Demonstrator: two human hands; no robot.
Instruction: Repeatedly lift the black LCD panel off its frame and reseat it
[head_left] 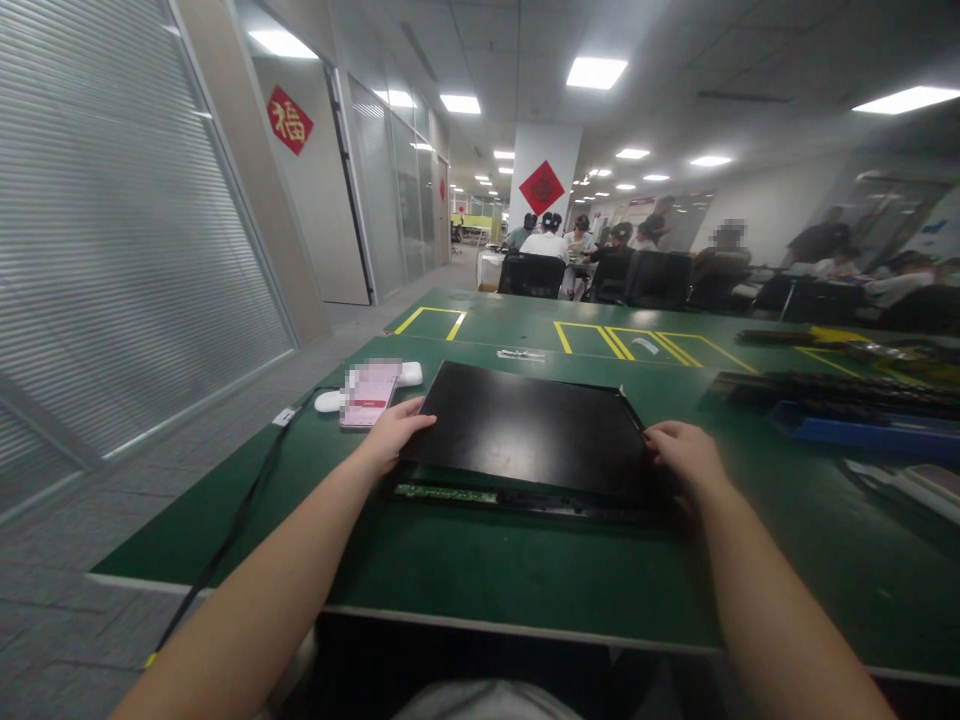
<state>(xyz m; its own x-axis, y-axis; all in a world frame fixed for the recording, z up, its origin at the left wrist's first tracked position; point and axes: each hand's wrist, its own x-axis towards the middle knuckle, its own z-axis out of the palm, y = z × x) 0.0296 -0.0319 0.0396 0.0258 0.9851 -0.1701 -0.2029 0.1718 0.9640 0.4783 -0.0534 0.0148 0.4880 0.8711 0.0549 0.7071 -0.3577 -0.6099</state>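
A flat black display panel [525,420] lies in front of me above the green table, its dark face up and its near edge raised a little. My left hand [394,432] is closed on the panel's left edge, thumb on top. At the right edge, my right hand [686,455] pinches the panel, with some fingers hidden below it. Along the near side, under the panel, shows a black frame [574,506] with a green circuit board strip [446,494] at its left part. Whether panel and frame are joined cannot be told.
Left of the panel lie a phone [369,398] and white rounded objects [410,374]. A black strap [251,495] hangs over the left table edge. To the right stands a blue tray [840,428] near dark, blurred parts. Yellow tape [615,342] marks the table. People sit beyond.
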